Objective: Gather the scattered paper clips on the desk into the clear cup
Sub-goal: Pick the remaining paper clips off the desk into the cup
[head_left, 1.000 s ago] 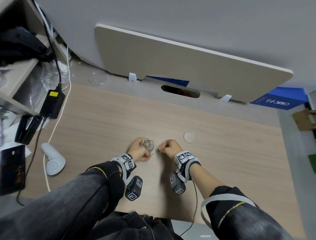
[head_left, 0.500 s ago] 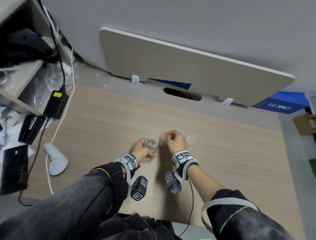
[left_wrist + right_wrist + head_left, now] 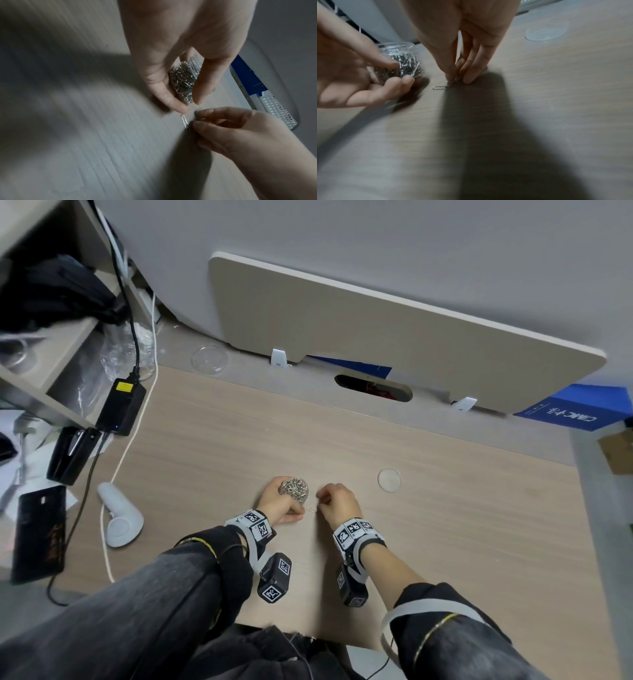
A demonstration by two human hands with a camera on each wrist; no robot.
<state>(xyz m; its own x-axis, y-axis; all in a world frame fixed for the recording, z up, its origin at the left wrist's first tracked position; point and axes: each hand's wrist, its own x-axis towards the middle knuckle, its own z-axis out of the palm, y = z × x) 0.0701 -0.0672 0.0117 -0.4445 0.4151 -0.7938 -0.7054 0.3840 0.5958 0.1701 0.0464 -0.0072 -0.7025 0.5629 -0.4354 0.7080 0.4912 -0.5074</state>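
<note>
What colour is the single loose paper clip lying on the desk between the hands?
Silver metal paper clip, clearest in the right wrist view.

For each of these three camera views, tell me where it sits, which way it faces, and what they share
Head: worn high, facing down at the desk; both forearms, left hand, right hand show.
Left wrist: looks along the left hand at the clear cup it grips; the right hand enters lower right.
Right wrist: looks along the right hand pinching at the desk; the left hand shows.
Shared: the loose paper clip and cup appear in all.
</note>
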